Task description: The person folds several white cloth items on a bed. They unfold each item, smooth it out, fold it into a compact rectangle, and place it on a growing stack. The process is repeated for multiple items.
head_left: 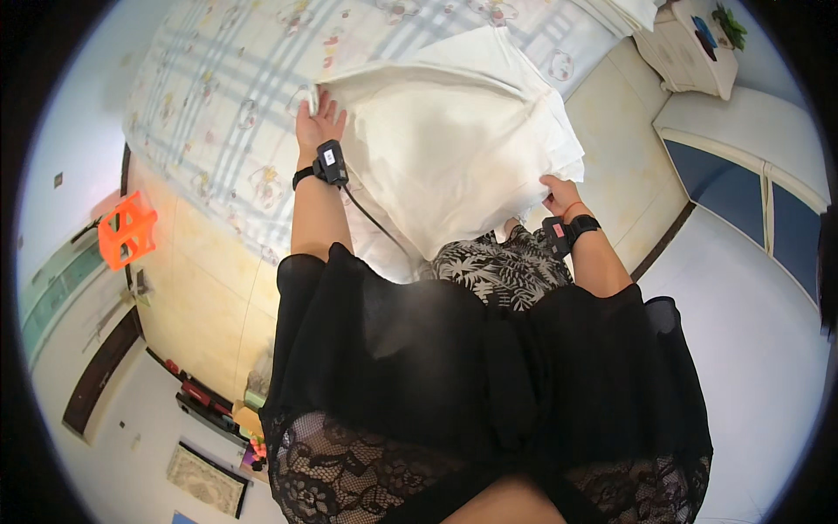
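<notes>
A large white cloth [436, 148] is spread in front of me, partly over the bed and hanging toward my body. My left hand [321, 125] is at its far left corner, palm up. A folded bit of the cloth's edge sits between the thumb and forefinger, while the other fingers are loosely spread. At the near right edge, my right hand [561, 196] pinches the cloth between thumb and fingers. Folds run along the cloth's far side. A black device is strapped to each wrist, and a cable runs from the left one.
Under the cloth lies a bed [218, 113] with a pale checked cartoon sheet. An orange plastic stool [128, 230] stands on the tiled floor at left. A white cabinet [690, 48] with a plant is at far right, near blue-and-white wardrobe doors [724, 166].
</notes>
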The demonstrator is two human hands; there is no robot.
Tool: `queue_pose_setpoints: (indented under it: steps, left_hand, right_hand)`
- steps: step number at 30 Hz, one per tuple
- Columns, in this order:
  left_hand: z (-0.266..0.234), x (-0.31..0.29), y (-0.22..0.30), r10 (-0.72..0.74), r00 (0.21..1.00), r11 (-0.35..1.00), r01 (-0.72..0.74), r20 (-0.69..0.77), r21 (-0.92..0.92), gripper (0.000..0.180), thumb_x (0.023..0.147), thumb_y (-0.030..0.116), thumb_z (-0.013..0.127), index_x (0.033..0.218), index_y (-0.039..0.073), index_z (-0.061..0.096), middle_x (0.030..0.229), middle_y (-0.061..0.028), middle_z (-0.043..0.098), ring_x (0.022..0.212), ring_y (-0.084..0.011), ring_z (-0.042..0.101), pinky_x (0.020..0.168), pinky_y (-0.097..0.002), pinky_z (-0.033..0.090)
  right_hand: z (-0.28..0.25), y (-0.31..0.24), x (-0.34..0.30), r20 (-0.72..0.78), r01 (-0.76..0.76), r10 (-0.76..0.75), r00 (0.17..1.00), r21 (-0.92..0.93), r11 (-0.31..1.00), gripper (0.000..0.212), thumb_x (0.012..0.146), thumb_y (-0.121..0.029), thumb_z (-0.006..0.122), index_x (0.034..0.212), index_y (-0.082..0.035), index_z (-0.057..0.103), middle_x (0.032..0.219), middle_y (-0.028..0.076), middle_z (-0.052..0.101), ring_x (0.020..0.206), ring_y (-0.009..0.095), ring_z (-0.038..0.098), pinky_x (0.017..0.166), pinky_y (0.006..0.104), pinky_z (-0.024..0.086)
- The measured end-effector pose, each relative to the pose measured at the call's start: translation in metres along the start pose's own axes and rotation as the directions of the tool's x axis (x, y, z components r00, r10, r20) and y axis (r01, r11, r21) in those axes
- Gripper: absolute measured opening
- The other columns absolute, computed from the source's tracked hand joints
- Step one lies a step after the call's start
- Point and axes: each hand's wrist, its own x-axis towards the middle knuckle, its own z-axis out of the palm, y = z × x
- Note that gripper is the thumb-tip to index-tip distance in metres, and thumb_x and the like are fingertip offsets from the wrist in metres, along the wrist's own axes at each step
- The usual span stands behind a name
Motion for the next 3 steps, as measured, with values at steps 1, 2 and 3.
queue_pose_setpoints:
  steps: [1,2,3]
  left_hand:
    - [-0.009,0.012,-0.005,0.044,0.999,0.999,-0.044,-0.017,-0.024,0.053,0.092,0.049,0.040,0.135,0.017,0.042,0.145,-0.0062,0.029,0.139,-0.0248,0.014,0.110,-0.0518,0.014]
    - [-0.019,0.023,-0.007,0.001,0.997,1.000,0.001,-0.082,0.025,0.069,0.089,0.056,0.042,0.145,0.020,0.022,0.152,-0.0063,0.009,0.138,-0.0266,0.016,0.110,-0.0520,0.014]
    - [-0.033,0.029,-0.014,-0.045,0.996,0.996,0.051,-0.073,0.076,0.088,0.082,0.062,0.053,0.147,0.021,0.011,0.153,-0.0053,0.011,0.141,-0.0329,0.003,0.109,-0.0576,0.006]
  right_hand:
    - [-0.008,0.005,0.009,0.006,-0.011,0.012,1.000,-0.024,1.000,0.018,0.074,-0.008,0.066,0.088,0.001,0.059,0.080,0.010,0.058,0.071,0.024,0.059,0.060,0.0397,0.052]
    - [-0.013,0.010,0.020,0.024,-0.022,0.023,0.999,-0.057,0.998,0.019,0.075,-0.009,0.066,0.089,0.001,0.059,0.079,0.010,0.058,0.071,0.024,0.059,0.060,0.0402,0.052]
    - [-0.012,0.013,0.026,0.005,-0.001,0.002,1.000,-0.128,0.992,0.022,0.076,-0.012,0.067,0.092,0.000,0.059,0.083,0.011,0.060,0.074,0.025,0.061,0.060,0.0413,0.052]
